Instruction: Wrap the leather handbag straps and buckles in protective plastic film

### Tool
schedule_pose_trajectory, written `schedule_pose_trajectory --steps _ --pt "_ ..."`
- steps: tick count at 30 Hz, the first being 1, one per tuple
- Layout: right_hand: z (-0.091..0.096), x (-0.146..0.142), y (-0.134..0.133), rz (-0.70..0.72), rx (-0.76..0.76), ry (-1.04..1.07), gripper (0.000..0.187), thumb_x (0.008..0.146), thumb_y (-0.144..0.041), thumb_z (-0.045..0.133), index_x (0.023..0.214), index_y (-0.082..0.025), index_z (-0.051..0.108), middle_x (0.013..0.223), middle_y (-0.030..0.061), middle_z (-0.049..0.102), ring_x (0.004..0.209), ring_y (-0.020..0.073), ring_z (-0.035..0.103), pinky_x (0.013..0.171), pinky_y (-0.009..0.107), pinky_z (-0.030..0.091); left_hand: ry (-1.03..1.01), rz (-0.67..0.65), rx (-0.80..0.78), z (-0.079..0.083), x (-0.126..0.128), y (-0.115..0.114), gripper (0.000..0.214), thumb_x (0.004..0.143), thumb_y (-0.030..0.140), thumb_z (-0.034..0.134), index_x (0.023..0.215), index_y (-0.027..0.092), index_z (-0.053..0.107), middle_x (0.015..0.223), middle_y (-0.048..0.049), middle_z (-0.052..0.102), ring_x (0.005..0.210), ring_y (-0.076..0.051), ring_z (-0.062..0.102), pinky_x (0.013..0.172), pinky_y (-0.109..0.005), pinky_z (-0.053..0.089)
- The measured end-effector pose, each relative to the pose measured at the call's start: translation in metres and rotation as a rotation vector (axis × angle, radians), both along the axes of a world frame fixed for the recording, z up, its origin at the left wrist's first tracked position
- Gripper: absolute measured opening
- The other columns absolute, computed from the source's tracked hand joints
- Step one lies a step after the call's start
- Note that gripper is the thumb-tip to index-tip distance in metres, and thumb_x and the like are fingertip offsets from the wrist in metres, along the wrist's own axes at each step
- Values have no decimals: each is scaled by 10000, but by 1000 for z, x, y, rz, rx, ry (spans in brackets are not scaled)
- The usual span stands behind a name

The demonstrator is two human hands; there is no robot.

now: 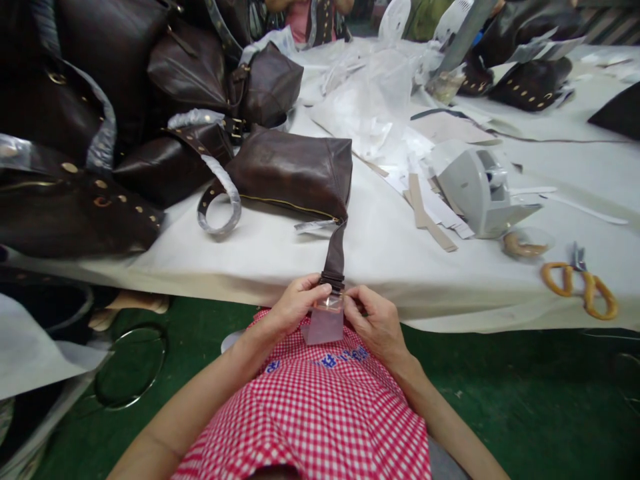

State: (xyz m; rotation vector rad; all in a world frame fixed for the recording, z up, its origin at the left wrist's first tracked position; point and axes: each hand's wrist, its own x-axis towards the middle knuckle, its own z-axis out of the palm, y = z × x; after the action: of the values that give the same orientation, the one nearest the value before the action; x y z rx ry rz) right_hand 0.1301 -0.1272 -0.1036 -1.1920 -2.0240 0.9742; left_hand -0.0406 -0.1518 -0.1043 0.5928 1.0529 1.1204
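A dark brown leather bag with a brass zipper lies on the white-covered table, its brown strap running down over the edge toward me. At the strap's end is a dark buckle with a clear plastic piece hanging below it. My left hand pinches the buckle end between thumb and fingers. On the other side, my right hand has its thumb and forefinger pressed together at the edge of the plastic by the buckle. Whatever small part sits between those fingertips is hard to make out.
Several brown leather bags are heaped at the left. Right of the bag stand a grey tape dispenser, paper strips and orange-handled scissors. Crumpled clear plastic covers the table's middle. Another person is across the table.
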Motion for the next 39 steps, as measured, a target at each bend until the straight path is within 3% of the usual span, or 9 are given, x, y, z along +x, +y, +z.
schedule_pose_trajectory --steps 5,11,16,20,23,28,34,37,39 --pt "-6 -6 6 -27 -81 45 192 877 -343 509 742 -229 586 625 -1 601 515 146 533 540 262 419 -7 -73 -36 0 -7 2 280 696 302 755 926 144 730 817 -35 711 729 -156 622 723 -269 457" --pt "-11 -5 8 -40 -277 170 201 866 -392 543 759 -225 579 599 -17 572 498 143 535 497 253 428 -107 -136 -20 -4 -8 -10 436 670 262 826 1076 168 697 1019 -73 719 888 -178 659 851 -302 475" --pt "-13 -6 10 -23 -453 270 275 841 -491 602 804 -218 607 572 -21 590 512 151 564 514 261 473 -76 -56 -73 -18 -6 -23 297 731 355 765 912 121 736 837 -74 727 747 -166 644 785 -295 474" --pt "-7 -19 22 33 -684 474 401 784 -535 682 1020 -212 640 847 29 719 733 180 664 713 316 558 80 0 -31 -17 -12 -28 225 748 326 725 843 122 739 808 -46 711 682 -128 577 687 -238 432" --pt "-1 -34 31 45 -796 550 432 695 -501 779 979 -202 647 919 39 733 754 179 674 690 303 560 218 16 23 -11 -17 -28 210 779 320 657 777 123 730 736 -17 677 638 -112 520 636 -222 394" --pt "-2 -49 35 12 -853 605 440 610 -435 850 907 -191 637 769 8 716 624 151 638 576 266 531 439 121 115 -8 -21 -29 167 789 257 608 804 135 721 777 -15 686 720 -139 559 690 -238 415" --pt "-8 -51 33 2 -861 618 443 611 -448 851 891 -190 625 715 -10 691 550 122 587 522 245 481 360 255 100 -14 -20 -27 129 739 247 672 822 156 634 730 4 636 665 -127 576 640 -228 448" --pt "-8 -51 33 -6 -856 601 434 611 -447 851 864 -184 617 677 -17 675 518 110 557 488 228 440 440 316 227 -12 -21 -26 181 729 169 665 906 177 629 865 -10 637 739 -130 600 694 -240 473" --pt "-7 -51 34 -8 -857 598 426 614 -449 847 849 -181 614 657 -24 660 505 103 540 475 222 420 550 300 344 -9 -25 -25 123 744 134 646 860 173 644 902 -23 614 792 -138 594 727 -249 469"
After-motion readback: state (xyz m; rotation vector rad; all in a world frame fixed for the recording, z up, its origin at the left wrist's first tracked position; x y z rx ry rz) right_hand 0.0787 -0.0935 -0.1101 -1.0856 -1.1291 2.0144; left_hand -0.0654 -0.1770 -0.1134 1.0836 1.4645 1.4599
